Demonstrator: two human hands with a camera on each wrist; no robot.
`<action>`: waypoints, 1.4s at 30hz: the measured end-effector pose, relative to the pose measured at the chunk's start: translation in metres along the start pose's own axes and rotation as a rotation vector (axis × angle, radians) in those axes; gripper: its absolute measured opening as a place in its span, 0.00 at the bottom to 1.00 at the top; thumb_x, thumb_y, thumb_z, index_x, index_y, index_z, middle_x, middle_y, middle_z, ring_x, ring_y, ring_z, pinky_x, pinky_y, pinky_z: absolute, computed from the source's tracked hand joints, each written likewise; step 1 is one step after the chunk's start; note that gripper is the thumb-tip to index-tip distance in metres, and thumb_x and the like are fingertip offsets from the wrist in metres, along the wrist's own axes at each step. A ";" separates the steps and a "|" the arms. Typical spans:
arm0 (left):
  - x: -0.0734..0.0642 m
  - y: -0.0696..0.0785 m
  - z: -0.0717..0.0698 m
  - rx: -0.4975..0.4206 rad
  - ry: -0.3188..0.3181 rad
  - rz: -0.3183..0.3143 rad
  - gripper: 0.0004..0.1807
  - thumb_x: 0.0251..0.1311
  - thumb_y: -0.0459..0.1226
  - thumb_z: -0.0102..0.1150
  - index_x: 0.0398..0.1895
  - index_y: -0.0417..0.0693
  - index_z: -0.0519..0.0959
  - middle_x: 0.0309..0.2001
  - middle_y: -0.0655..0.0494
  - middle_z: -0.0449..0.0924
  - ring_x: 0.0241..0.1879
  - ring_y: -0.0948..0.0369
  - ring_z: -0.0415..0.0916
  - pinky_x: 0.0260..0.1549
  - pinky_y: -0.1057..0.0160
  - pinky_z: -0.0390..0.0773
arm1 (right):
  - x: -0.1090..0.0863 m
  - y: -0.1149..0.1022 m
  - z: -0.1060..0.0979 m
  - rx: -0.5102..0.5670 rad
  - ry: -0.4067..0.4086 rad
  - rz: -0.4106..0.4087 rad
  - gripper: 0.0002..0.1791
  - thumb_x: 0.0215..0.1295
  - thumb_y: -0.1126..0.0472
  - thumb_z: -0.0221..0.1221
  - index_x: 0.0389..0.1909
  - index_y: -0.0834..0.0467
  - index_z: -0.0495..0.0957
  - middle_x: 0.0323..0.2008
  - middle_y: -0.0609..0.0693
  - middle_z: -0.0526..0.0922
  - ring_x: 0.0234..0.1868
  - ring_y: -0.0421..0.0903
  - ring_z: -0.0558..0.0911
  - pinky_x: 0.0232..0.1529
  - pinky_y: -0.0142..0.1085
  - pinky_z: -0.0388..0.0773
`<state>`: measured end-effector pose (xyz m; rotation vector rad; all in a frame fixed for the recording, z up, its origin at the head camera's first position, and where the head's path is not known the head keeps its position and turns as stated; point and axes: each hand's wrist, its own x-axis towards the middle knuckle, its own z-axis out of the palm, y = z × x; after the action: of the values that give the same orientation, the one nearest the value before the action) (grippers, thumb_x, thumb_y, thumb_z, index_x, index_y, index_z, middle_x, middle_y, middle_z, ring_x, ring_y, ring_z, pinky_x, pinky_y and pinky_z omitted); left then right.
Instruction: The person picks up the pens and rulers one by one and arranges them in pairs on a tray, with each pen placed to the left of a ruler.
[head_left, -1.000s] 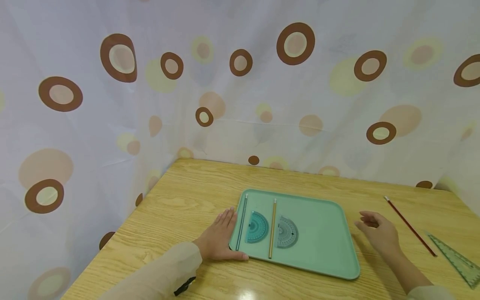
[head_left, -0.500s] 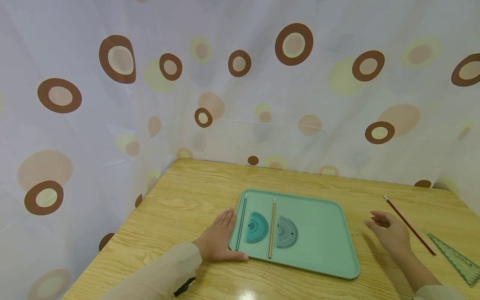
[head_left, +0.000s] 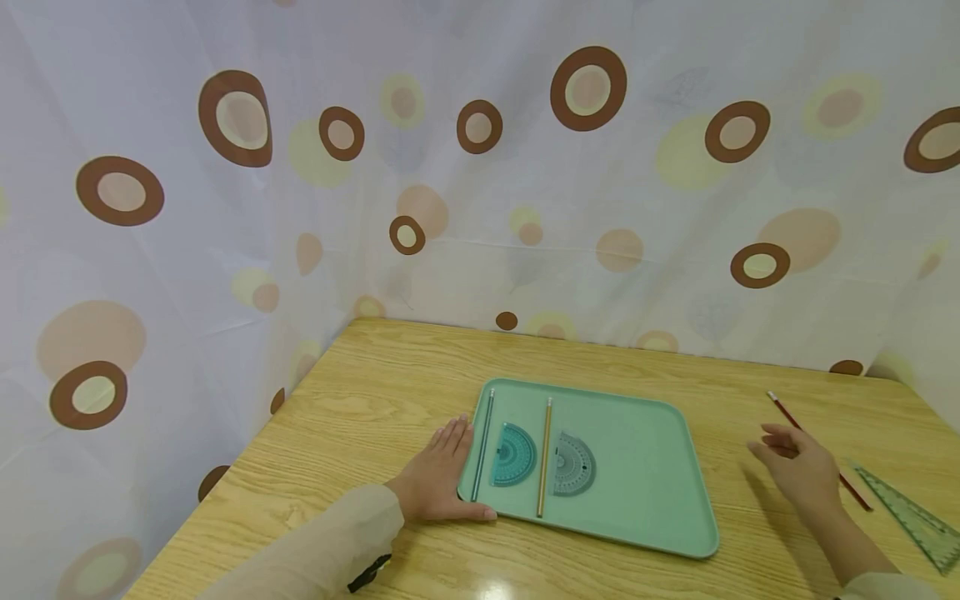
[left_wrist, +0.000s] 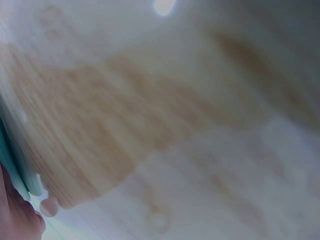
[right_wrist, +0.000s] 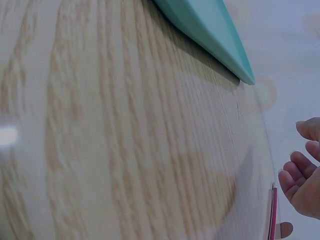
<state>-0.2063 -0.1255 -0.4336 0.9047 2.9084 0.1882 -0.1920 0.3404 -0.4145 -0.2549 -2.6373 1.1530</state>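
My left hand point(head_left: 437, 481) rests at the left front corner of the green tray point(head_left: 652, 533), fingers straight along the side and thumb along the front rim. On the tray lie a dark teal pencil point(head_left: 483, 442), a blue protractor point(head_left: 514, 455), a yellow pencil point(head_left: 545, 454) and a clear grey protractor point(head_left: 576, 467). My right hand point(head_left: 802, 471) hovers to the right of the tray, holding nothing, its fingers loosely bent. It overlaps the middle of a red pencil point(head_left: 786, 410) on the table in the head view. In the right wrist view, the red pencil point(right_wrist: 272, 215) lies below the fingers point(right_wrist: 300, 170).
A clear green set square point(head_left: 911, 517) lies on the wooden table point(head_left: 390, 367) at the far right. Behind and to the left hangs a pale curtain point(head_left: 450, 183) with brown rings. The tray point(right_wrist: 215, 30) also shows at the top of the right wrist view.
My right hand has moved right, away from the tray and over to the red pencil. The left hand, the tray and the things on it have stayed in place.
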 end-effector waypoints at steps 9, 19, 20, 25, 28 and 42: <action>-0.001 0.000 0.000 -0.011 -0.004 -0.001 0.64 0.47 0.74 0.44 0.72 0.34 0.41 0.73 0.39 0.36 0.74 0.49 0.36 0.71 0.53 0.48 | 0.004 0.008 -0.004 0.010 0.037 0.022 0.29 0.65 0.52 0.55 0.56 0.73 0.67 0.24 0.17 0.63 0.26 0.14 0.62 0.25 0.18 0.70; 0.000 0.000 0.000 -0.006 -0.003 0.003 0.64 0.47 0.74 0.43 0.72 0.34 0.41 0.73 0.38 0.36 0.74 0.49 0.36 0.71 0.53 0.48 | 0.008 0.014 -0.010 0.010 0.022 0.075 0.31 0.65 0.52 0.55 0.59 0.73 0.64 0.24 0.16 0.61 0.25 0.14 0.62 0.25 0.19 0.70; 0.000 -0.001 0.000 -0.005 -0.005 0.002 0.64 0.47 0.74 0.44 0.72 0.35 0.41 0.73 0.39 0.36 0.74 0.49 0.36 0.71 0.53 0.47 | 0.008 0.015 -0.011 0.006 0.018 0.078 0.32 0.65 0.51 0.55 0.59 0.73 0.64 0.24 0.16 0.61 0.25 0.14 0.62 0.25 0.19 0.70; 0.000 -0.001 0.000 -0.006 -0.009 -0.002 0.64 0.47 0.74 0.44 0.72 0.35 0.41 0.74 0.39 0.36 0.74 0.49 0.36 0.71 0.53 0.47 | 0.011 0.020 -0.018 -0.034 0.015 0.072 0.32 0.65 0.50 0.54 0.59 0.73 0.64 0.23 0.15 0.60 0.25 0.13 0.60 0.24 0.19 0.69; 0.000 -0.001 0.000 -0.009 -0.009 -0.001 0.64 0.47 0.74 0.44 0.72 0.35 0.41 0.74 0.39 0.36 0.74 0.49 0.35 0.71 0.53 0.47 | 0.012 0.024 -0.021 -0.046 0.017 0.060 0.32 0.65 0.51 0.54 0.58 0.74 0.64 0.24 0.16 0.60 0.24 0.13 0.60 0.24 0.18 0.69; 0.000 0.001 -0.002 -0.002 -0.018 0.002 0.64 0.47 0.74 0.44 0.72 0.34 0.41 0.73 0.38 0.37 0.74 0.49 0.36 0.71 0.53 0.47 | 0.016 0.035 -0.033 -0.132 0.060 0.000 0.30 0.64 0.52 0.55 0.53 0.76 0.67 0.22 0.19 0.65 0.24 0.12 0.57 0.23 0.18 0.64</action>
<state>-0.2058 -0.1252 -0.4312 0.9040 2.8905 0.1828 -0.1957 0.3907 -0.4163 -0.3099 -2.6634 0.9564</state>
